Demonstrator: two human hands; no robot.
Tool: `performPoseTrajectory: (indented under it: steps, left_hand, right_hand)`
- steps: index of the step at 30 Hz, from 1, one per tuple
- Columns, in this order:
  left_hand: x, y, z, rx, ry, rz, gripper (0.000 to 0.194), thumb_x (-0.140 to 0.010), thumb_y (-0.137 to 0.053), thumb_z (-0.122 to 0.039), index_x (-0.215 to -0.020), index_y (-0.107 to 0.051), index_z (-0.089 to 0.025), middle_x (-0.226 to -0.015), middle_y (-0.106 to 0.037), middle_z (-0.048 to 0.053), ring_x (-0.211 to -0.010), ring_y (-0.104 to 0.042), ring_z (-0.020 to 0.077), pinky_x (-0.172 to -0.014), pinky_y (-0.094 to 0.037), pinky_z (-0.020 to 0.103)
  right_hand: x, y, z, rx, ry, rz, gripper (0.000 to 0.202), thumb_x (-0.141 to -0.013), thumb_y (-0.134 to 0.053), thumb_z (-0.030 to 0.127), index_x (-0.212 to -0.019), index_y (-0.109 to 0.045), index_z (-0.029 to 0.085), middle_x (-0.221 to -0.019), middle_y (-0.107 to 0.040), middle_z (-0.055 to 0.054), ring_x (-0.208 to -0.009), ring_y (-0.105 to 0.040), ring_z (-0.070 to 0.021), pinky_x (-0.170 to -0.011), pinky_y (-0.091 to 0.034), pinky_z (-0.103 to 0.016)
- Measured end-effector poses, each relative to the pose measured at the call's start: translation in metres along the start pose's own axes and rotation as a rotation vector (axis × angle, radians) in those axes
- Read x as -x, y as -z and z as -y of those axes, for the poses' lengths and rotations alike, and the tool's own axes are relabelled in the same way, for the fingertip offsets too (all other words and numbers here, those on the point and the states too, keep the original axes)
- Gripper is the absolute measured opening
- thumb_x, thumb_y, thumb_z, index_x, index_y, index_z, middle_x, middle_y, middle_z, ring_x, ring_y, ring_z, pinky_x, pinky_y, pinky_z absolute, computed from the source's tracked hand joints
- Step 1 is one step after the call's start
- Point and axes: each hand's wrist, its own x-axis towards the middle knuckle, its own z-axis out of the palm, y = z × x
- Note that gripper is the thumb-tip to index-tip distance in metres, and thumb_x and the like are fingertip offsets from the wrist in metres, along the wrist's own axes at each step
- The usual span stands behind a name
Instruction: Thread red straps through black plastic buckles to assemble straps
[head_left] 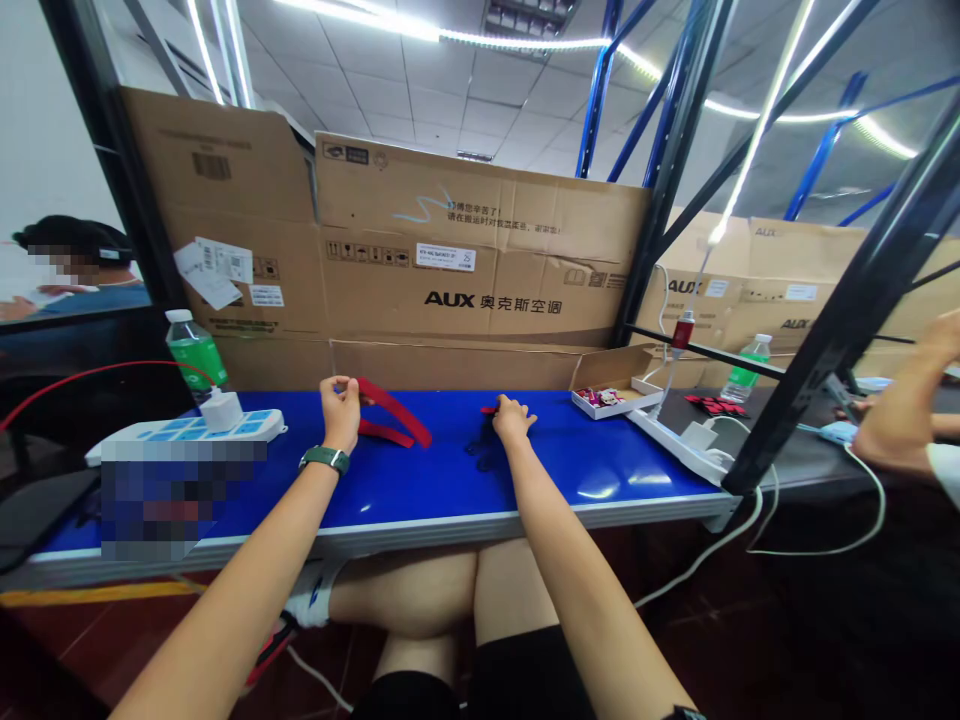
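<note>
My left hand (341,412) is raised a little above the blue tabletop, its fingers pinched on a long red strip (405,415). The strip bends over to the right, and one length of it runs lower, close to the table. To the right, my right hand (513,416) reaches down at the table with its thumb and index finger together and other fingers apart. A small red bit (487,410) shows at its fingertips; what it grips is mostly hidden. Small dark looped pieces (480,455) lie on the table just left of that wrist.
A white power strip (259,428) with a charger stands at left, before a green-labelled bottle (196,352). An open small box (611,400) of little items sits at the back right, beside another power strip (679,450). Cardboard (480,350) walls the back. Other people sit both sides.
</note>
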Motion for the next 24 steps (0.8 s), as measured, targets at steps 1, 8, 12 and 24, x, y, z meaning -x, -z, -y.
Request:
performPoseTrajectory:
  steps: [1,8,12,24]
  left_hand:
    - [0.0,0.003,0.002,-0.091,0.005,-0.031,0.019,-0.09,-0.054,-0.031,-0.104,-0.045,-0.024,-0.063,-0.054,-0.005,-0.052,-0.059,0.0156,-0.061,-0.047,0.027]
    - [0.018,0.013,-0.006,-0.836,-0.226,-0.042,0.009,-0.081,-0.061,-0.022,-0.09,-0.062,-0.019,-0.099,-0.06,0.017,-0.1,-0.06,0.0374,-0.084,-0.045,0.05]
    - [0.035,-0.004,-0.034,-0.527,-0.622,0.549,0.046,-0.085,-0.063,-0.027,-0.13,-0.057,-0.024,-0.126,-0.057,0.013,-0.116,-0.057,0.0288,-0.101,-0.044,0.043]
    - [0.045,-0.021,-0.029,-0.323,-0.498,0.788,0.038,-0.077,-0.076,-0.048,-0.103,-0.074,-0.021,-0.098,-0.075,0.008,-0.089,-0.068,0.024,-0.089,-0.052,0.034]
  right_hand:
    - [-0.002,0.001,-0.001,-0.041,-0.007,-0.02,0.037,-0.089,-0.051,0.014,-0.123,-0.062,0.023,-0.119,-0.063,-0.017,-0.115,-0.055,-0.0322,-0.098,-0.036,-0.055]
    - [-0.007,0.004,0.031,-0.894,0.233,-0.007,0.037,-0.1,-0.034,0.042,-0.124,-0.049,0.019,-0.103,-0.069,-0.009,-0.066,-0.059,-0.0145,-0.062,-0.048,-0.026]
    - [0.008,-0.011,0.05,-1.075,0.349,0.349,0.036,-0.096,-0.038,0.056,-0.11,-0.045,0.023,-0.079,-0.072,-0.001,-0.04,-0.044,-0.0095,-0.041,-0.036,-0.02]
    - [0.03,-0.02,0.063,-0.839,0.556,0.439,0.031,-0.091,-0.055,0.054,-0.089,-0.052,0.023,-0.068,-0.062,0.004,-0.056,-0.063,-0.0135,-0.052,-0.047,-0.022]
